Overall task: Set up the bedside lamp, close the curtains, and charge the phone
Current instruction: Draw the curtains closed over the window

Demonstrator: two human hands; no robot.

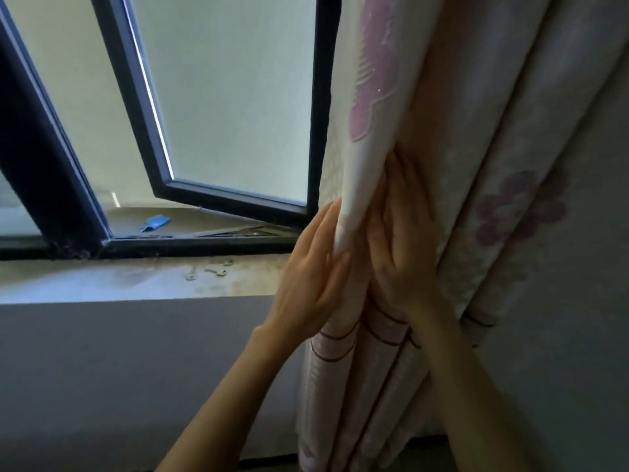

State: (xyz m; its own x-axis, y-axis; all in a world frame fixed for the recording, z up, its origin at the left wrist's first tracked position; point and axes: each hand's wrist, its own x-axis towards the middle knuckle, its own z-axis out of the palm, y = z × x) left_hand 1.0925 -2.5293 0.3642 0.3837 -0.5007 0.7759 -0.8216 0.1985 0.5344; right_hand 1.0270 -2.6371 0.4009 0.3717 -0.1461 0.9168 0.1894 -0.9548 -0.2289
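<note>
A pale curtain (493, 137) with pink and purple flowers hangs bunched in folds at the right side of the window (231, 97). My left hand (313, 270) wraps around the leading fold from the left, fingers and thumb closed on the fabric. My right hand (405, 240) lies on the same fold from the right, fingers stretched upward and tucked into the crease. Both hands meet at the curtain's edge, level with the sill. No lamp or phone is in view.
A dark-framed casement (320, 107) stands swung open with frosted panes. On the dusty windowsill (136, 281) lie small metal keys (211, 270); a blue object (156, 222) rests beyond the frame. A grey wall (119, 386) lies below the sill.
</note>
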